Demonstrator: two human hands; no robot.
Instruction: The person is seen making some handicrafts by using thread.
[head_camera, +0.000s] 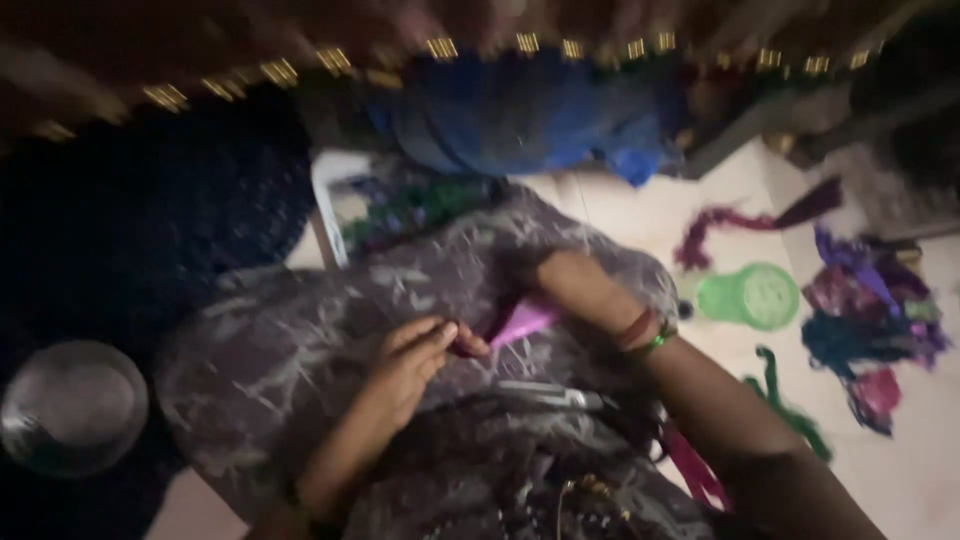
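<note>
A grey patterned cloth (300, 350) covers my lap, and both hands work over it. My left hand (415, 355) pinches one end of a bright pink tassel of thread (525, 320) between thumb and fingers. My right hand (580, 290), with red and green bangles at the wrist, holds the tassel's other end, its fingers partly hidden. A pair of metal scissors (555, 397) lies on the cloth just below my hands. The picture is blurred.
A round glass bowl (72, 405) sits at the left on dark fabric. A green round plastic lid (752, 296) and a heap of purple, blue and pink thread scraps (870, 320) lie on the pale floor at right. Blue cloth (530, 115) is bunched ahead.
</note>
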